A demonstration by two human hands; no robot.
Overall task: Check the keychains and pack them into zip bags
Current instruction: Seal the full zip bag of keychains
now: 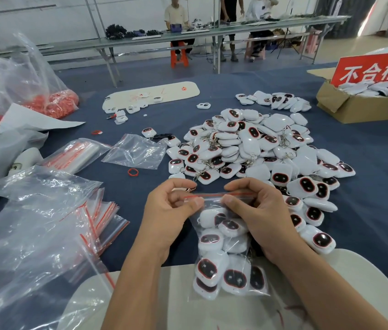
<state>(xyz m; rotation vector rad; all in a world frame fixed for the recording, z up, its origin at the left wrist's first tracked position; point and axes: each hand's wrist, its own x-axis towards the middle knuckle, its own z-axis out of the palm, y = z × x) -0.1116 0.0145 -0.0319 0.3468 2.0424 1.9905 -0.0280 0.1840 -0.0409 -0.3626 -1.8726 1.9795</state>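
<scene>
Blue table (366,163), zip bag (230,258) (filled) — below grip

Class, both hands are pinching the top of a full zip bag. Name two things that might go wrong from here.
1. The left hand and right hand may leave the red seal partly open, since the bag bulges with keychains.
2. A metal clip by the bag's mouth might catch in the seal.

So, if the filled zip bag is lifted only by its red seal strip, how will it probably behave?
The zip bag would probably sag, since its thin clear film already wrinkles around the keychains. It likely feels bottom-heavy, as many white keychains crowd its lower part. Both hands, left and right, pinch the strip, so it may slip.
</scene>
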